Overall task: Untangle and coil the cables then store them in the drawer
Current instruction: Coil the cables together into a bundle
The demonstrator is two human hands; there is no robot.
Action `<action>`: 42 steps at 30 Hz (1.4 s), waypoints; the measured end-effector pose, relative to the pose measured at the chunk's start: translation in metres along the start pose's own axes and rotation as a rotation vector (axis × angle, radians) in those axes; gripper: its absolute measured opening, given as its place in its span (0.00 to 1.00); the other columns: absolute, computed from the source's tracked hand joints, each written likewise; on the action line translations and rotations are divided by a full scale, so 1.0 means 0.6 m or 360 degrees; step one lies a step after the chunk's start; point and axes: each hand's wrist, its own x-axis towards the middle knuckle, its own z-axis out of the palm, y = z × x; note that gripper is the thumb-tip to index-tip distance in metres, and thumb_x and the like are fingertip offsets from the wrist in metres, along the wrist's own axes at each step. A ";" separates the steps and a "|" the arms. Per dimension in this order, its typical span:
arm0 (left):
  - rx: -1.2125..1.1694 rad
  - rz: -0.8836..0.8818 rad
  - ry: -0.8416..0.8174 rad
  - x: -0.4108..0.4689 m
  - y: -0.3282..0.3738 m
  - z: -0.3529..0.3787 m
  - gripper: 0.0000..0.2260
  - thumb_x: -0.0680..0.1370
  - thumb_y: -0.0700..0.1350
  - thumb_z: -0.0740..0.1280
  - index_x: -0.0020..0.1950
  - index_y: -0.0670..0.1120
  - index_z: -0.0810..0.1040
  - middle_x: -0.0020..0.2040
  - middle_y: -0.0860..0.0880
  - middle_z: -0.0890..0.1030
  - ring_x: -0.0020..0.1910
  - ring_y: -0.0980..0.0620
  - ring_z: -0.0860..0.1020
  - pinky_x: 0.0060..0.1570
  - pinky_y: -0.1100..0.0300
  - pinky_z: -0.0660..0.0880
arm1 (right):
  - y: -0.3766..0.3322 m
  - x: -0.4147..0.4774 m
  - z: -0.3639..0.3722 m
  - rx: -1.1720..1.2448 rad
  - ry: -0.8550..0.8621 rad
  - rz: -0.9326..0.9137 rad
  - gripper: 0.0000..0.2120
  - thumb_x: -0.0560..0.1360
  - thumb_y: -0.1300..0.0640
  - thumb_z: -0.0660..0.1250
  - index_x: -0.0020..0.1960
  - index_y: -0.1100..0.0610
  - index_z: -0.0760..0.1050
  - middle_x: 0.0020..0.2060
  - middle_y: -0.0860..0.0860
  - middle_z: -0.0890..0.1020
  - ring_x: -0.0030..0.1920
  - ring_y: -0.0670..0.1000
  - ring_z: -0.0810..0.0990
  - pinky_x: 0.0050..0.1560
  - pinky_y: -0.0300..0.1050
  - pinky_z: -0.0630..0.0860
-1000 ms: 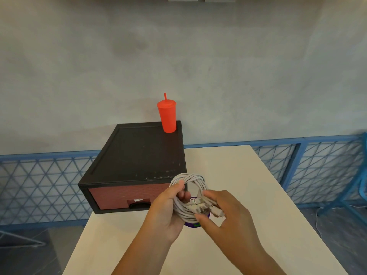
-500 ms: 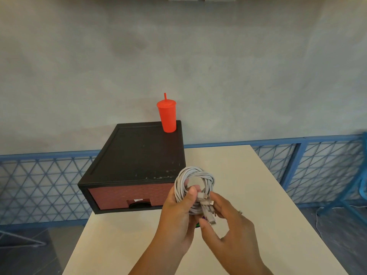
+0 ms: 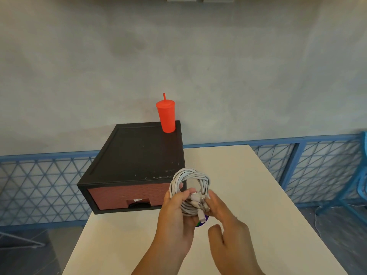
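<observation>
A coil of white cables (image 3: 190,178) is held up above the table, just right of the drawer box. My left hand (image 3: 175,213) grips the coil's lower left side, thumb over the strands. My right hand (image 3: 226,221) touches the bundle of plug ends (image 3: 200,203) at the coil's lower right with its fingertips. The black drawer box (image 3: 137,153) stands at the table's far left; its reddish-brown drawer front (image 3: 127,195) with a handle notch is closed.
A red tumbler with a straw (image 3: 166,116) stands on the box's back right corner. A small purple and green object (image 3: 200,223) peeks out under my hands. The white table (image 3: 258,195) ends before a blue mesh railing (image 3: 317,161) and grey wall.
The coil has shifted slightly right and turned more face-on. My right hand slid from over the plug ends to their right side, its fingers spreading.
</observation>
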 end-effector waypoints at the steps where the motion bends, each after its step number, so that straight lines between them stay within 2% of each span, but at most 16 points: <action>1: -0.0047 -0.0019 -0.0014 0.001 0.000 -0.003 0.17 0.74 0.35 0.62 0.63 0.41 0.72 0.43 0.42 0.81 0.41 0.45 0.80 0.30 0.56 0.79 | 0.005 0.005 -0.004 0.0029 -0.0003 0.0002 0.27 0.66 0.51 0.50 0.62 0.29 0.57 0.52 0.36 0.76 0.49 0.40 0.77 0.43 0.18 0.66; 3: -0.0071 -0.0046 -0.0019 0.003 0.001 -0.008 0.18 0.74 0.35 0.62 0.64 0.40 0.72 0.47 0.40 0.81 0.46 0.43 0.80 0.34 0.56 0.80 | 0.017 0.016 -0.014 0.0058 0.0040 -0.0033 0.23 0.69 0.54 0.55 0.63 0.44 0.69 0.54 0.41 0.78 0.53 0.43 0.78 0.45 0.20 0.69; 4: -0.0051 -0.0056 -0.0017 0.005 0.002 -0.010 0.18 0.74 0.36 0.62 0.64 0.40 0.72 0.48 0.40 0.81 0.47 0.42 0.79 0.36 0.55 0.79 | 0.019 0.021 -0.021 0.0057 0.0042 -0.0060 0.22 0.68 0.54 0.56 0.61 0.45 0.71 0.54 0.41 0.77 0.55 0.42 0.77 0.46 0.21 0.69; 6: 0.0014 -0.0102 -0.0036 0.004 0.003 -0.012 0.15 0.74 0.36 0.62 0.60 0.39 0.74 0.47 0.39 0.81 0.46 0.42 0.80 0.40 0.53 0.78 | 0.019 0.030 -0.035 0.0036 -0.0030 -0.0136 0.24 0.64 0.51 0.56 0.60 0.42 0.69 0.58 0.37 0.72 0.59 0.38 0.72 0.48 0.21 0.69; 8: 0.0077 -0.0187 -0.0080 0.002 0.001 -0.012 0.10 0.74 0.35 0.61 0.54 0.40 0.76 0.44 0.39 0.81 0.41 0.41 0.80 0.41 0.52 0.78 | 0.019 0.041 -0.045 0.0146 -0.0125 -0.0106 0.23 0.65 0.54 0.59 0.57 0.37 0.66 0.59 0.33 0.67 0.59 0.36 0.69 0.49 0.21 0.69; 10: 0.0107 -0.0282 -0.0100 0.003 -0.007 -0.016 0.09 0.74 0.35 0.60 0.52 0.40 0.76 0.46 0.38 0.81 0.41 0.40 0.80 0.40 0.50 0.79 | 0.027 0.053 -0.050 0.0389 -0.0152 0.0088 0.21 0.70 0.58 0.63 0.57 0.38 0.67 0.58 0.37 0.70 0.57 0.40 0.72 0.49 0.27 0.73; 12: 0.0163 -0.0368 -0.0122 0.008 -0.019 -0.023 0.12 0.75 0.36 0.60 0.57 0.38 0.75 0.50 0.35 0.81 0.43 0.38 0.80 0.40 0.49 0.80 | 0.046 0.064 -0.048 0.0621 -0.0169 0.0410 0.18 0.74 0.59 0.63 0.61 0.45 0.70 0.57 0.46 0.74 0.56 0.48 0.76 0.54 0.41 0.77; 14: 0.0249 -0.0448 -0.0129 0.014 -0.033 -0.030 0.14 0.75 0.37 0.60 0.59 0.36 0.75 0.49 0.35 0.81 0.43 0.39 0.80 0.40 0.51 0.80 | 0.065 0.069 -0.044 0.0689 -0.0223 0.0639 0.14 0.76 0.60 0.63 0.60 0.50 0.72 0.52 0.51 0.79 0.51 0.52 0.80 0.50 0.47 0.78; 17: 0.0378 -0.0534 -0.0104 0.025 -0.049 -0.039 0.13 0.76 0.40 0.60 0.58 0.36 0.76 0.51 0.34 0.82 0.44 0.39 0.81 0.38 0.52 0.81 | 0.091 0.062 -0.038 0.0720 -0.0244 0.0767 0.10 0.75 0.63 0.63 0.54 0.52 0.75 0.42 0.52 0.83 0.43 0.51 0.82 0.41 0.42 0.76; 20: 0.0709 -0.0535 0.0041 0.037 -0.069 -0.049 0.10 0.77 0.43 0.61 0.53 0.41 0.78 0.47 0.39 0.82 0.42 0.44 0.80 0.37 0.55 0.77 | 0.120 0.055 -0.034 0.0822 -0.0153 0.0902 0.12 0.74 0.66 0.64 0.54 0.55 0.74 0.42 0.55 0.82 0.41 0.52 0.81 0.39 0.41 0.76; 22: 0.0963 -0.0490 0.0138 0.045 -0.088 -0.060 0.07 0.78 0.42 0.60 0.49 0.43 0.77 0.42 0.41 0.81 0.40 0.46 0.78 0.35 0.58 0.74 | 0.146 0.052 -0.029 0.0850 -0.0102 0.1001 0.13 0.73 0.67 0.64 0.55 0.57 0.72 0.42 0.56 0.81 0.41 0.53 0.80 0.39 0.42 0.75; 26: 0.1145 -0.0444 0.0249 0.065 -0.140 -0.096 0.06 0.79 0.41 0.62 0.54 0.44 0.76 0.48 0.43 0.81 0.40 0.50 0.80 0.32 0.61 0.75 | 0.198 0.042 -0.010 0.0790 -0.0106 0.1126 0.09 0.72 0.68 0.64 0.52 0.61 0.72 0.43 0.58 0.80 0.41 0.54 0.79 0.42 0.45 0.77; 28: 0.1212 -0.0425 0.0302 0.077 -0.165 -0.110 0.05 0.78 0.40 0.63 0.52 0.43 0.77 0.48 0.42 0.81 0.41 0.49 0.80 0.32 0.62 0.75 | 0.218 0.038 -0.001 0.0745 -0.0088 0.1153 0.05 0.72 0.68 0.64 0.47 0.62 0.73 0.42 0.59 0.80 0.41 0.55 0.78 0.45 0.50 0.78; 32: 0.1382 -0.0371 0.0408 0.093 -0.212 -0.119 0.03 0.77 0.40 0.64 0.44 0.46 0.76 0.46 0.44 0.80 0.43 0.48 0.80 0.35 0.60 0.78 | 0.260 0.035 0.013 0.0631 -0.0099 0.1176 0.04 0.71 0.67 0.65 0.42 0.60 0.75 0.42 0.59 0.81 0.42 0.55 0.78 0.50 0.55 0.79; 36: 0.1567 -0.0368 0.0487 0.118 -0.253 -0.137 0.04 0.74 0.41 0.66 0.41 0.49 0.76 0.46 0.43 0.81 0.46 0.45 0.81 0.48 0.47 0.80 | 0.301 0.043 0.022 0.0581 -0.0123 0.1210 0.06 0.71 0.68 0.64 0.40 0.59 0.76 0.38 0.58 0.81 0.39 0.55 0.78 0.45 0.50 0.77; 42: 0.1875 -0.0368 0.0478 0.138 -0.288 -0.135 0.02 0.73 0.45 0.68 0.41 0.50 0.75 0.46 0.46 0.81 0.47 0.47 0.80 0.49 0.52 0.79 | 0.361 0.057 0.025 0.0399 -0.0217 0.1259 0.07 0.69 0.65 0.65 0.38 0.54 0.77 0.36 0.55 0.82 0.41 0.57 0.80 0.47 0.54 0.79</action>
